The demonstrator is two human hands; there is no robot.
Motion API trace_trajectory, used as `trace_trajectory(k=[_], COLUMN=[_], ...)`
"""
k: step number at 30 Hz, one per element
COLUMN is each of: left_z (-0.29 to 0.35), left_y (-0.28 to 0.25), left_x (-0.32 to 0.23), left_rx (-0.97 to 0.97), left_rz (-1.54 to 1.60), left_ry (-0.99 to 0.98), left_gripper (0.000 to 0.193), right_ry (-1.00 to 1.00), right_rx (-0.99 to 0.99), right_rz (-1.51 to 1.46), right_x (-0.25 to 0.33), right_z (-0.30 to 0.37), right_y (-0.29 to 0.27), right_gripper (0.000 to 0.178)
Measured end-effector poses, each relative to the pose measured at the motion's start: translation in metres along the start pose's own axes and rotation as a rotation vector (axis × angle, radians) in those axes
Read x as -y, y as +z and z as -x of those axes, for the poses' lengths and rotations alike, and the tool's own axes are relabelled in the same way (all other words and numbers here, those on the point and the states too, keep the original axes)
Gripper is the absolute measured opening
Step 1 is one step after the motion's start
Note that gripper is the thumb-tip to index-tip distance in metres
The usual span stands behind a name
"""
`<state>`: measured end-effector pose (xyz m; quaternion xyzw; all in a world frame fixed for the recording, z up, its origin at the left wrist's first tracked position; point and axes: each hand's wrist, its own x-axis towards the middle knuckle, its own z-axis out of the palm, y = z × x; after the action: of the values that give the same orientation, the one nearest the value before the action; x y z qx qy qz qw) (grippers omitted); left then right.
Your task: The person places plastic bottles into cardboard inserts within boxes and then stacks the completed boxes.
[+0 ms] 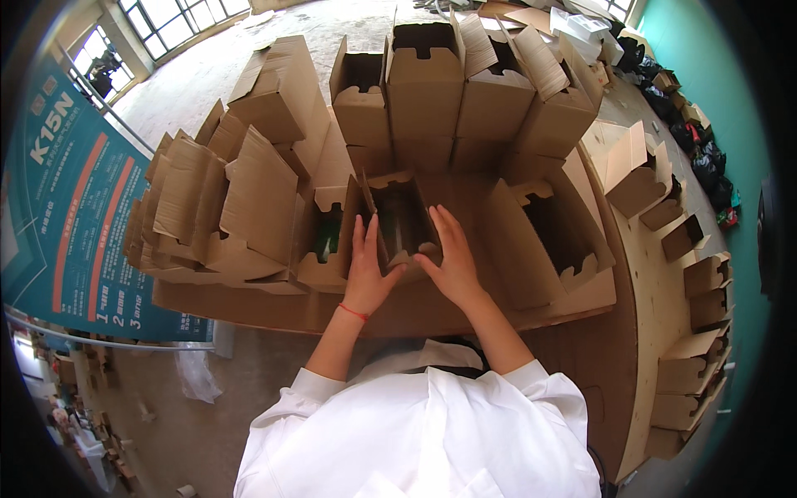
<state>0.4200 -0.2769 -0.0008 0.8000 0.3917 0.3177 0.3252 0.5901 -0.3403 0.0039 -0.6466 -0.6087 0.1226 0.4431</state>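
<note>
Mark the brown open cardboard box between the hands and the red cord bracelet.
Brown open cardboard box (421,217): head view, inner right wall.
Red cord bracelet (353,313): head view, middle of the band.

The left hand (371,264) and right hand (453,259) flank an open cardboard box (400,214) on the worktop (480,217), more boxes (424,93) behind.

Both bare forearms (500,336) reach forward and inward out of white fabric sleeves (317,387), the left wrist (353,313) ringed by a thin red cord. The bare left hand (369,270) and bare right hand (455,264) stand near each other, apart, fingers (371,234) extended forward, thumbs (393,275) spread inward, pointing toward one another.
</note>
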Motion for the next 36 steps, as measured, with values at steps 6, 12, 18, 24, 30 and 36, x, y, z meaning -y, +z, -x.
trace_trajectory(k=[6,12,18,24,30,36], left_z=[-0.005,-0.003,-0.03,-0.034,-0.041,-0.047], left_y=[0.026,0.025,0.025,0.052,0.066,0.043], left_x=[0.026,0.023,0.032,0.07,0.079,0.068], left_rx=[-0.042,0.195,0.437,0.004,-0.047,0.167], left_rz=[0.013,-0.19,-0.102,0.151,0.293,0.725], left_ry=[0.081,0.045,0.03,-0.029,-0.217,-0.465], left_gripper=[0.089,0.081,0.085,0.087,0.086,0.075], right_ry=[-0.019,-0.101,-0.091,-0.08,-0.077,-0.148], right_rx=[0.081,0.217,0.274,0.137,0.169,-0.171], right_rz=[0.104,0.118,0.045,-0.074,0.08,0.074], right_x=[-0.018,-0.031,-0.05,-0.049,-0.047,-0.018], right_z=[-0.016,-0.005,-0.007,-0.004,-0.006,0.001], right_y=[0.033,0.031,0.036,0.046,0.045,-0.008], right_gripper=[0.072,0.06,0.047,0.037,0.033,0.035])
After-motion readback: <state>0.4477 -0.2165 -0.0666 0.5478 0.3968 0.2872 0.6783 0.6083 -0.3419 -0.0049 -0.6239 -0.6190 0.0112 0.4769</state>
